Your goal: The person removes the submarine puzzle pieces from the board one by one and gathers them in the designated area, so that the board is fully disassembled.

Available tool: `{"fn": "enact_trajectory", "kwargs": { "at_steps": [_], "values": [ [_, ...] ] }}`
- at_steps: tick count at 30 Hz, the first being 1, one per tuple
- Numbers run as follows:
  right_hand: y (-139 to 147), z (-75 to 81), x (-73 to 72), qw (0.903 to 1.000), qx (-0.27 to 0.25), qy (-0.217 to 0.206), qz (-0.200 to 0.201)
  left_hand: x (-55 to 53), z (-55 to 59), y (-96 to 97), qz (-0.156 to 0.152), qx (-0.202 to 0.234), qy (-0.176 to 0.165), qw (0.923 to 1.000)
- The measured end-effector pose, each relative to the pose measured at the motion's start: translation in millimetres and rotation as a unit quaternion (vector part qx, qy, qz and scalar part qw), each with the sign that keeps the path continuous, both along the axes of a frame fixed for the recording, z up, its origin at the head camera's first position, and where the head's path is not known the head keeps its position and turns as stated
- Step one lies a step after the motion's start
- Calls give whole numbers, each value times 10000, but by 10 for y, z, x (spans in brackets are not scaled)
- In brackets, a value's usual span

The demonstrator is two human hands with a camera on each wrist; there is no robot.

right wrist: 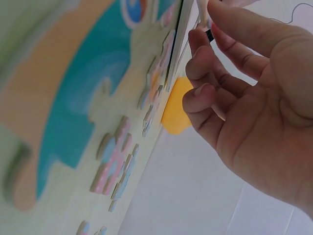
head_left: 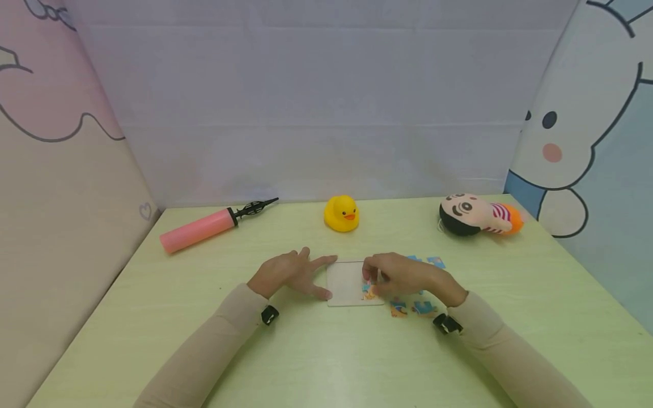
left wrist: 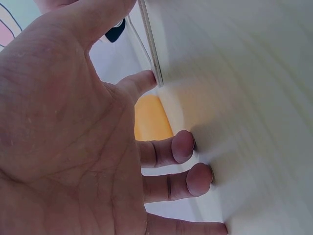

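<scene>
A white puzzle tray (head_left: 344, 283) lies on the table in front of me. My left hand (head_left: 296, 273) is spread at its left side, thumb and index fingertip against the tray's edge, the other fingertips on the tabletop. My right hand (head_left: 400, 273) is over the tray's right side. Its thumb and fingertips pinch a small puzzle piece (right wrist: 202, 12), mostly hidden by the fingers. Beneath them, a coloured piece (head_left: 366, 292) sits in the tray's lower right area. Loose puzzle pieces (head_left: 423, 307) lie right of the tray, some partly covered by the right hand.
Behind the tray stands a yellow rubber duck (head_left: 342, 214). A pink hand pump (head_left: 199, 229) with a black nozzle lies at the back left, and a soft doll (head_left: 476, 215) at the back right. A pale curtain (head_left: 326, 113) hangs along the table's far edge.
</scene>
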State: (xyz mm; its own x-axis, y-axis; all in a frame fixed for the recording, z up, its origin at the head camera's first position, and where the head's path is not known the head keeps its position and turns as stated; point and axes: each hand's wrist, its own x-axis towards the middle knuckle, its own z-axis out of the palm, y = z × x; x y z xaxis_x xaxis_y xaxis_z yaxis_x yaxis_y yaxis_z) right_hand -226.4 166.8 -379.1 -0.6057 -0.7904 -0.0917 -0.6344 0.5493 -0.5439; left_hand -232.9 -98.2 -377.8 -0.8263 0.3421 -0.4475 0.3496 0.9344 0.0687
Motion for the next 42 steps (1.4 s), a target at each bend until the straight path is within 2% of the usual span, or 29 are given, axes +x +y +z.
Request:
{"fn": "enact_trajectory", "kwargs": {
  "at_steps": [4, 11, 28, 37, 42],
  "values": [
    [13, -5, -7, 9998, -168, -44, 130, 2, 2, 7, -16, -1, 4, 10000],
    [61, 50, -8, 9991, -283, 152, 266, 5, 0, 16, -40, -3, 12, 10000],
    [405, 110, 34, 9995, -235, 189, -36, -1, -26, 0, -55, 59, 54, 10000],
    [620, 202, 89, 9992, -194, 235, -263, -1, -21, -8, -90, 72, 46, 9999],
    [736, 266, 149, 9987, -279, 34, -424, -6, -29, -15, -124, 74, 32, 9999]
  ]
}}
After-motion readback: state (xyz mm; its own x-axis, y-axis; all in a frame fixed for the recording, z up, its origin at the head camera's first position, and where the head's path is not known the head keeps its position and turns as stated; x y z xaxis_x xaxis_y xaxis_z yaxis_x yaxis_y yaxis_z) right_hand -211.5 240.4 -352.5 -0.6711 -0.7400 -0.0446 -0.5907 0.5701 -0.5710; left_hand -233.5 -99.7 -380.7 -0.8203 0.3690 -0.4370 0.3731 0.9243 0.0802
